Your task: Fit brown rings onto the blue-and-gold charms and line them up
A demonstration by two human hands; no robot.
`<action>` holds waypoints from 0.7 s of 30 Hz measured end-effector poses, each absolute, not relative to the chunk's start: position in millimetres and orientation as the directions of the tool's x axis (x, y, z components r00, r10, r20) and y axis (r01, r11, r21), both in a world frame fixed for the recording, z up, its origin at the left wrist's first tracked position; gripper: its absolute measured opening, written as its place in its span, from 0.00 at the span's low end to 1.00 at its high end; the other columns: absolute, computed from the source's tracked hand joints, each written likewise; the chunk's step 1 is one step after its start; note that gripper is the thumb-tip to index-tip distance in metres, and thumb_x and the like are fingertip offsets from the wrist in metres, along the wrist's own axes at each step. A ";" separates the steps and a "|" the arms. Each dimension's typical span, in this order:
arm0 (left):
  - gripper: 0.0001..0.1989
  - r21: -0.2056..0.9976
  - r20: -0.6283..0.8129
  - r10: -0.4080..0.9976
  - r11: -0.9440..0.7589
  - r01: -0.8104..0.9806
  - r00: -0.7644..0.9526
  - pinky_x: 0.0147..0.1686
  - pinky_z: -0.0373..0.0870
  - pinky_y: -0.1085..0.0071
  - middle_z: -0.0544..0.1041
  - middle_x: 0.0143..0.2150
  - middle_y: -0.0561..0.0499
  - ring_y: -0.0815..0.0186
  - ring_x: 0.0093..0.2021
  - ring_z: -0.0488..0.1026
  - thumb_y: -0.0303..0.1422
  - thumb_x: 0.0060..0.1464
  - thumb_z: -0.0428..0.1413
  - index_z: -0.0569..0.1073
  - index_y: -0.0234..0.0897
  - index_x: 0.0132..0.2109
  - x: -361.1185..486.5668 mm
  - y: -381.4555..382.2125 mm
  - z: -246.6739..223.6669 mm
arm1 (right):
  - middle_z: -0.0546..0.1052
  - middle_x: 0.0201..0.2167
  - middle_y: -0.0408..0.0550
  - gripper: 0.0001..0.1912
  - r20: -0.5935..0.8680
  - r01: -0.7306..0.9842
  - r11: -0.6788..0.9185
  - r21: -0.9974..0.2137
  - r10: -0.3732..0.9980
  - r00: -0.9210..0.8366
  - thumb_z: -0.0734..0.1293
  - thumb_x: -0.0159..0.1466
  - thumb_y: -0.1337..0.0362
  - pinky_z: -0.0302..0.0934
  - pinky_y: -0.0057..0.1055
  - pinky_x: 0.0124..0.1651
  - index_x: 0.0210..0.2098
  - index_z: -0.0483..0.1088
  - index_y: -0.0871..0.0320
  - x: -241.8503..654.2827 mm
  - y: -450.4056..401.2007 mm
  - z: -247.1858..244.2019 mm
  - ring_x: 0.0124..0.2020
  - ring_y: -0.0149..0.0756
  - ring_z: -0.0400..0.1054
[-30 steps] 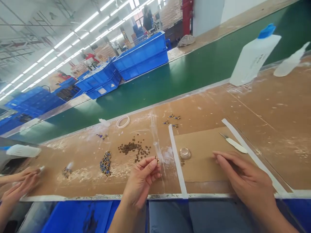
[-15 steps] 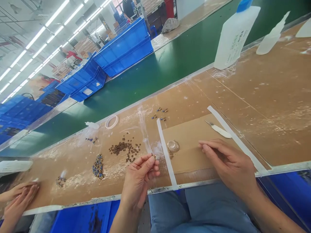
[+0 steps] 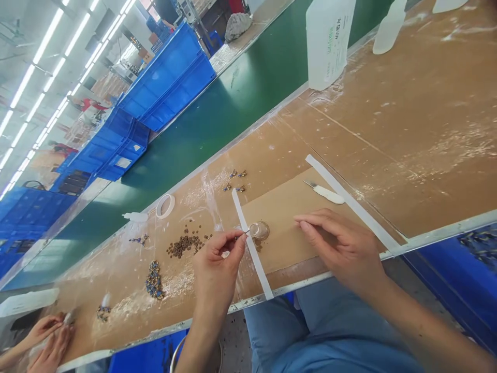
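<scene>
my left hand [image 3: 217, 267] is pinching a small, thin, dark piece [image 3: 247, 232] between thumb and forefinger. the piece sits at my fingertips, just beside a small, round, clear cup [image 3: 259, 230], over or next to a long white strip of tape [image 3: 259, 267]; whether it touches the cup i cannot tell. the cup stands on a flat brown cardboard sheet [image 3: 285, 212], near the sheet's left edge.

my right hand [image 3: 345, 248] is over that sheet, thumb and forefinger brought close together and pointing toward the cup, well apart from it. i cannot tell whether anything is between those tips. beyond this hand lies a white-handled tool with a slim metal tip [image 3: 329, 195].

left of my left hand is a loose heap of small, round, brown pieces [image 3: 182, 246], and further left a pile of tiny blue-and-gold metal parts [image 3: 154, 282]. beyond the near strip's far end lie four similar blue-and-gold parts [image 3: 243, 173]. far to my left, a co-worker's two hands [image 3: 50, 349] are close together at the brown table [image 3: 411, 119].
</scene>
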State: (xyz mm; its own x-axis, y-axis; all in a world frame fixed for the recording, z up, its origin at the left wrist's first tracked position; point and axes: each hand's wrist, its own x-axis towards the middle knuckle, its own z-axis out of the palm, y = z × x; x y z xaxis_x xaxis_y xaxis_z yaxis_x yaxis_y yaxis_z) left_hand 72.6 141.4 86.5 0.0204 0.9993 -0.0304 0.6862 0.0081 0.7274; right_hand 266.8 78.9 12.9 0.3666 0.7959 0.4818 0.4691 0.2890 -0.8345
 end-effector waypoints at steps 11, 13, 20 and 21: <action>0.06 0.489 0.033 0.995 -0.100 0.866 0.096 0.31 0.69 0.70 0.82 0.27 0.53 0.64 0.28 0.76 0.37 0.49 0.61 0.83 0.43 0.32 87.4 145.9 95.4 | 0.79 0.35 0.44 0.09 0.468 0.399 0.307 -0.864 0.781 0.414 0.62 0.69 0.71 0.69 0.31 0.41 0.43 0.73 0.54 269.0 80.3 14.6 0.37 0.33 0.74; 0.06 0.473 0.038 0.994 -0.112 0.874 0.107 0.31 0.69 0.70 0.82 0.27 0.53 0.64 0.28 0.76 0.38 0.49 0.61 0.82 0.44 0.32 87.5 146.6 94.4 | 0.79 0.35 0.45 0.09 0.461 0.389 0.305 -0.869 0.784 0.416 0.62 0.69 0.70 0.69 0.31 0.41 0.42 0.73 0.54 269.1 80.1 15.0 0.37 0.33 0.74; 0.06 0.413 0.048 0.990 -0.142 0.900 0.134 0.30 0.68 0.70 0.81 0.26 0.54 0.65 0.26 0.75 0.37 0.50 0.61 0.82 0.43 0.32 90.2 148.5 96.1 | 0.79 0.35 0.45 0.09 0.465 0.379 0.315 -0.870 0.779 0.420 0.62 0.69 0.71 0.69 0.30 0.42 0.42 0.73 0.54 269.9 79.7 15.1 0.37 0.32 0.74; 0.06 0.406 0.046 0.990 -0.142 0.903 0.136 0.30 0.68 0.70 0.81 0.26 0.54 0.65 0.26 0.75 0.37 0.50 0.61 0.82 0.43 0.32 90.8 148.3 96.5 | 0.79 0.35 0.45 0.09 0.470 0.379 0.320 -0.868 0.776 0.421 0.62 0.68 0.72 0.69 0.30 0.42 0.42 0.73 0.55 269.9 79.8 15.0 0.37 0.32 0.74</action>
State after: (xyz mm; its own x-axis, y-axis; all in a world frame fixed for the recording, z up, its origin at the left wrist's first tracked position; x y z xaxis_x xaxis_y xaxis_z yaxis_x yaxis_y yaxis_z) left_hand 90.8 148.3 96.5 0.1356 0.9897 0.0460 0.9026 -0.1425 0.4061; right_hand 269.9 79.8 15.0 0.4213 0.7756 0.4700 0.3789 0.3203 -0.8682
